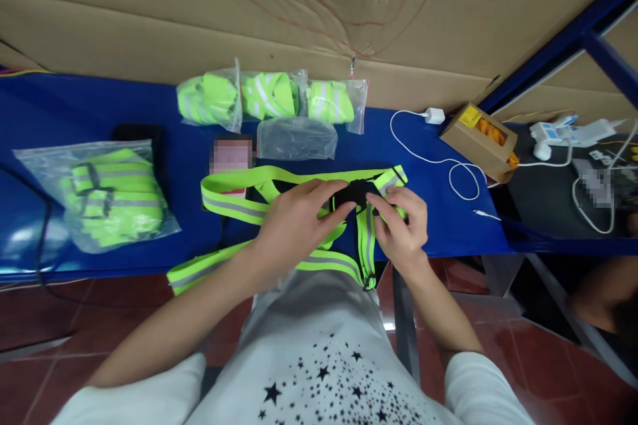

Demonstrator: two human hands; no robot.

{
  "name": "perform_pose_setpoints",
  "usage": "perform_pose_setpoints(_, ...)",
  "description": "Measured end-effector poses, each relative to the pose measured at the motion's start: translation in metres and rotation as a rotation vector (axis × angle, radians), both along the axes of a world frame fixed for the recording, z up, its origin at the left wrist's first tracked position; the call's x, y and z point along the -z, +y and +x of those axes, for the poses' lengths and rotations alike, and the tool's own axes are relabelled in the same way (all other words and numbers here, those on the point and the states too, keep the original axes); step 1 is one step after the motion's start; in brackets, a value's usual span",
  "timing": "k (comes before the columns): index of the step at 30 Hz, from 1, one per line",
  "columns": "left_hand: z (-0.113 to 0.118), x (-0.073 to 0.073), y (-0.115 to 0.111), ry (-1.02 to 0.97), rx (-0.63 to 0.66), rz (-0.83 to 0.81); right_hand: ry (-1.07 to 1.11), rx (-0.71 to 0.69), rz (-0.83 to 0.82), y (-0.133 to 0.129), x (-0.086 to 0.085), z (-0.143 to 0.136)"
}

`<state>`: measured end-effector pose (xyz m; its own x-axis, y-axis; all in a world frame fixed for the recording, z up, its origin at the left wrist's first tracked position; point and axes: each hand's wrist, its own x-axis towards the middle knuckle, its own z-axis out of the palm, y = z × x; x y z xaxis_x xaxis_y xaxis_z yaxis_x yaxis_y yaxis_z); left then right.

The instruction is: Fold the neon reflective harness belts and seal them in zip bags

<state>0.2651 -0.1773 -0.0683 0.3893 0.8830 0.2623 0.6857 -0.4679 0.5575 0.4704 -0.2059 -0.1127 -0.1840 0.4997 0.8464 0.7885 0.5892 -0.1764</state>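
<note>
Both hands meet over a black buckle-like piece (357, 194) on a neon-yellow reflective strap harness (234, 206) with grey stripes. My left hand (304, 212) pinches the piece's left side between thumb and fingers. From the other side, my right hand (403, 222) grips its right end, fingers curled. What exactly the black piece is, the fingers partly hide. Loops of the harness spread left across the table's front edge, and one strap hangs toward my lap with a black slider (369, 281) on it.
Bagged reflective straps (269, 96) line the back of the blue table (189, 212). A larger bag of straps (117, 196) lies left, a flat clear bag (298, 139) in the middle. Rightward are a white charging cable (423, 153), an open cardboard box (478, 139) and a power strip (573, 129).
</note>
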Motion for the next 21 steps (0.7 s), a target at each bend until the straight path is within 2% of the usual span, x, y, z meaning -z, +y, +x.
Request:
perform_pose_setpoints(3,-0.001,-0.004,0.008,-0.026,0.011,-0.055,-0.013,-0.039,0.002,0.006,-0.003,-0.005)
perform_pose_setpoints(7,0.002,-0.005,0.014,-0.059,0.045,-0.14,-0.006,-0.082,-0.011,0.011,0.004,-0.008)
perform_pose_setpoints(11,0.007,-0.01,0.016,-0.185,0.061,-0.22,0.018,-0.038,-0.073,0.007,0.0,-0.004)
perform_pose_setpoints(14,0.009,-0.024,0.021,-0.382,0.167,-0.363,-0.011,0.017,-0.206,0.0,-0.023,0.008)
perform_pose_setpoints(16,0.011,-0.039,0.026,-0.457,0.241,-0.441,-0.028,-0.012,-0.335,-0.005,-0.045,0.021)
perform_pose_setpoints(21,0.025,-0.089,0.033,-0.444,0.43,-0.519,0.142,-0.302,-0.673,-0.008,-0.097,0.067)
